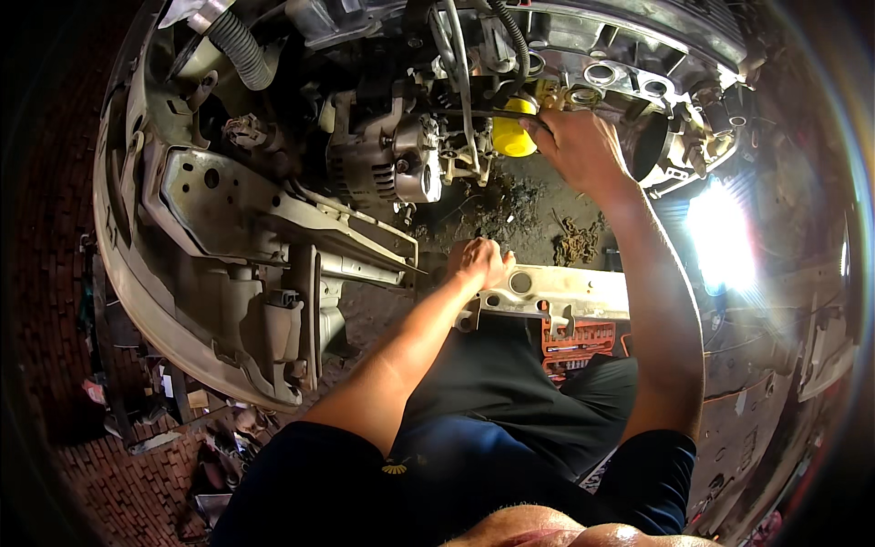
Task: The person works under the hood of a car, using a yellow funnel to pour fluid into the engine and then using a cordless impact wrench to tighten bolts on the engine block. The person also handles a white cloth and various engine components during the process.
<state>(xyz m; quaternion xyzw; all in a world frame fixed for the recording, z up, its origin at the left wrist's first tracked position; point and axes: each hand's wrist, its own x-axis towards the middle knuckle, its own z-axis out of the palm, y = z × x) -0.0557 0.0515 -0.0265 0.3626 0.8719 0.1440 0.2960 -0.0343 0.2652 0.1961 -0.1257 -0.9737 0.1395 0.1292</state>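
Observation:
My right hand is in the engine bay, its fingers closed on the end of a dark, thin bar-like tool. The bar runs leftward across a yellow oil filter, and its far end is lost among the engine parts. Left of the filter sits a silver alternator. Lower down, my left hand is curled over the left end of a pale metal crossmember in front of my body. The undersides of those fingers are hidden.
A pale fender and inner panel curve along the left. At the right shines a bright work lamp. An orange socket-set case lies beyond my knees, under the crossmember. Dirt and debris cover the ground below the engine.

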